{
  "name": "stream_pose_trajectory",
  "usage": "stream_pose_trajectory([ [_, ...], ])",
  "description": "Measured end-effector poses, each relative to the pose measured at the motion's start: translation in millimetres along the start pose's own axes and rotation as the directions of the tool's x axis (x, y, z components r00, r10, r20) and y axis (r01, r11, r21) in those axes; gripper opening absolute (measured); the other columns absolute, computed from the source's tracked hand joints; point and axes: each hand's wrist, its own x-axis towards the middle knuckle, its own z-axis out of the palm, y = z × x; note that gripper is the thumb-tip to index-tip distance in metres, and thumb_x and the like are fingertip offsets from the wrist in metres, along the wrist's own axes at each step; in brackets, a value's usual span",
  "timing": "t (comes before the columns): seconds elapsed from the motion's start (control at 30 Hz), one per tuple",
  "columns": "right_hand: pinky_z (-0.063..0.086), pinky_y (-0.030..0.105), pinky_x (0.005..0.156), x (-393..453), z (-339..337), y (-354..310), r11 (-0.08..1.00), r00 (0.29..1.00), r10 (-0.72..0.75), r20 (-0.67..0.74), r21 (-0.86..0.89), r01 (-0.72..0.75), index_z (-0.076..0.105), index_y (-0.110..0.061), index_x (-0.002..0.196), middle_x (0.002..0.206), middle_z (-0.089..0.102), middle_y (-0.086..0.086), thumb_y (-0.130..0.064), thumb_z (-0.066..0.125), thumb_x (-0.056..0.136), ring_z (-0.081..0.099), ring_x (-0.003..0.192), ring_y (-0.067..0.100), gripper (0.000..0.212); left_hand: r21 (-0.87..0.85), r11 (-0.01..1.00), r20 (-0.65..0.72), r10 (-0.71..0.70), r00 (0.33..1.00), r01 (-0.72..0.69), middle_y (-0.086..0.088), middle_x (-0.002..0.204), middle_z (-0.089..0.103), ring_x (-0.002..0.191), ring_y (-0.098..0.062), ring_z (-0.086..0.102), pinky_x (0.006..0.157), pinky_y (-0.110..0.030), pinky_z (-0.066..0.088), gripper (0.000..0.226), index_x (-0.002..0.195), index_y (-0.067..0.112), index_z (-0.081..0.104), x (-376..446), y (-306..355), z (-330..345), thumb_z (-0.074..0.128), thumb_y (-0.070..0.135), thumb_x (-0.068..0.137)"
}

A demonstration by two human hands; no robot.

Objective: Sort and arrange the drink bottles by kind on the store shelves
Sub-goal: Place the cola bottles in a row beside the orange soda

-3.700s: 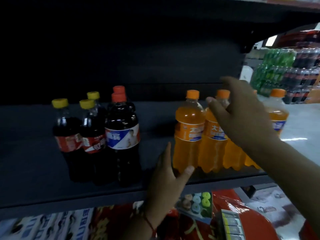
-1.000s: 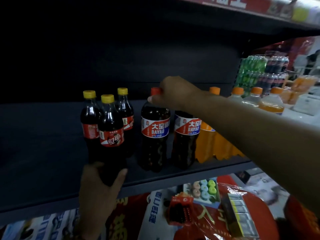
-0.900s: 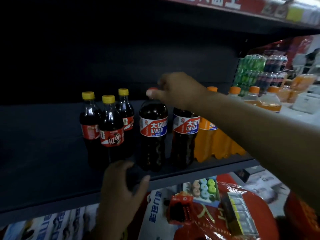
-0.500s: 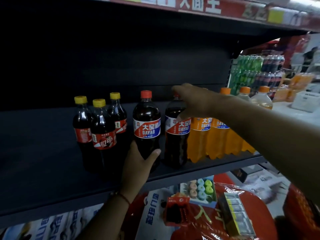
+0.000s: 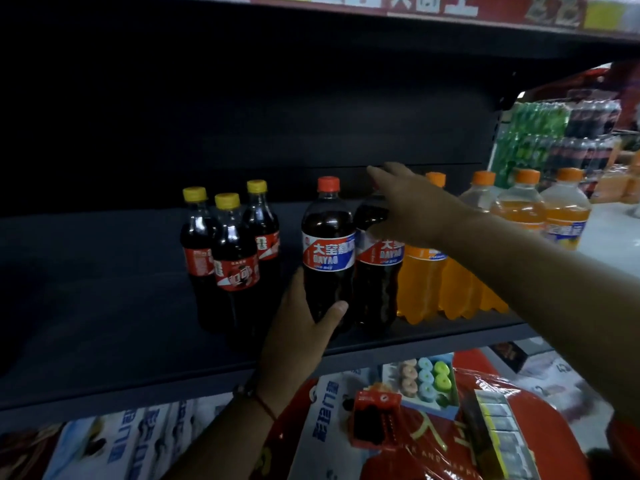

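Gripping low on the first red-capped cola bottle (image 5: 328, 258), the left hand (image 5: 300, 336) is wrapping its thumb across the front of the dark body while the fingers are curling behind it, at lower centre of the frame. That bottle is standing upright on the dark shelf (image 5: 104, 341), its red-and-blue label facing out. Just right of it, touching or nearly so, the second red-capped cola bottle (image 5: 377, 271) is standing upright too; the right hand (image 5: 412, 209) is reaching in from the right edge and lying over its neck and shoulder with fingers spread and fairly straight, though the cap is hidden and whether the hand is actually pressing the bottle is hard to tell. Left of centre, three yellow-capped cola bottles (image 5: 235, 258) are clustering together, standing apart from the larger pair. Right of the hands, a row of orange soda bottles (image 5: 422, 282) is running back along the shelf toward the upper right.
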Motion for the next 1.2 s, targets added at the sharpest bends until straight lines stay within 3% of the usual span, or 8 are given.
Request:
stream_pose_trajectory([
  [0.13,0.031,0.035,0.112,-19,8,-68,0.974,0.933,-0.14,-0.331,0.123,0.189,0.039,-0.017,0.147,0.15,0.036,0.006,-0.038,0.065,0.089,0.032,0.138,0.023,0.067,0.124,0.981,-0.351,0.182,0.918,-0.147,0.02,0.137,0.045,0.121,0.002,0.047,0.096,-0.022,0.042,0.054,0.144,0.04,0.038,-25,4,-57,0.06,0.043,0.094],
  [0.23,0.032,0.025,0.108,-6,20,-119,0.884,0.943,-0.196,-0.267,0.368,0.288,0.036,-0.017,0.149,0.15,0.038,0.005,-0.032,0.067,0.089,0.036,0.136,0.02,0.07,-0.057,0.989,-0.532,0.084,0.843,-0.134,0.013,0.121,0.054,0.113,-0.005,0.055,0.094,-0.021,0.046,0.034,0.129,0.032,0.049,-11,-28,-104,0.06,0.023,0.098],
  [0.4,0.04,0.025,0.095,34,37,-159,0.696,0.97,-0.169,0.176,0.718,-0.009,0.022,-0.019,0.153,0.143,0.045,0.006,-0.023,0.066,0.09,0.046,0.129,0.022,0.077,-0.236,0.965,-0.181,-0.158,0.971,0.113,0.022,0.112,0.051,0.096,0.011,0.051,0.073,-0.004,0.043,0.046,0.128,0.031,0.039,19,-67,-129,0.062,0.007,0.096],
  [0.53,0.052,0.036,0.085,43,39,-152,0.773,0.993,-0.079,0.091,0.634,0.003,0.051,-0.015,0.126,0.112,0.062,0.006,-0.027,0.071,0.087,0.061,0.103,0.024,0.046,-0.12,0.982,-0.053,-0.15,0.987,0.142,0.017,0.122,0.061,0.111,0.003,0.058,0.097,-0.027,0.049,0.057,0.14,0.025,0.044,37,-89,-132,0.07,0.014,0.091],
  [0.67,0.041,0.021,0.062,35,25,-133,0.867,0.998,-0.02,0.059,0.498,-0.012,0.055,-0.012,0.122,0.104,0.058,-0.001,-0.029,0.07,0.087,0.057,0.091,0.015,0.041,-0.076,0.985,-0.045,-0.16,0.986,0.156,0.014,0.122,0.058,0.108,0.003,0.056,0.087,-0.021,0.047,0.062,0.133,0.022,0.042,35,-94,-138,0.078,0.027,0.084],
  [0.93,0.049,0.031,0.076,35,17,-127,0.965,0.997,0.071,0.034,0.251,-0.077,0.058,-0.008,0.11,0.105,0.064,0.012,-0.019,0.066,0.088,0.061,0.096,0.027,0.026,-0.131,0.963,0.19,-0.207,0.96,0.233,0.009,0.121,0.069,0.111,-0.008,0.066,0.084,-0.017,0.052,0.041,0.125,0.028,0.056,22,-99,-171,0.073,0.023,0.088],
  [1.1,0.048,0.03,0.077,40,11,-140,0.977,0.984,0.117,0.134,0.16,-0.138,0.058,-0.005,0.111,0.114,0.062,0.014,-0.027,0.064,0.09,0.06,0.1,0.028,0.031,-0.13,0.967,0.114,-0.206,0.972,0.22,0.017,0.124,0.064,0.114,-0.003,0.061,0.096,-0.028,0.048,0.06,0.132,0.037,0.05,14,-99,-158,0.077,0.049,0.08],
  [1.2,0.046,0.031,0.077,54,6,-149,0.979,0.982,0.117,0.147,0.149,-0.139,0.058,-0.005,0.112,0.125,0.054,0.016,-0.041,0.063,0.088,0.056,0.11,0.032,0.043,-0.067,0.984,0.0,-0.165,0.986,0.165,0.02,0.113,0.06,0.099,0.006,0.059,0.076,-0.012,0.045,0.059,0.125,0.034,0.046,10,-95,-144,0.081,0.042,0.079],
])
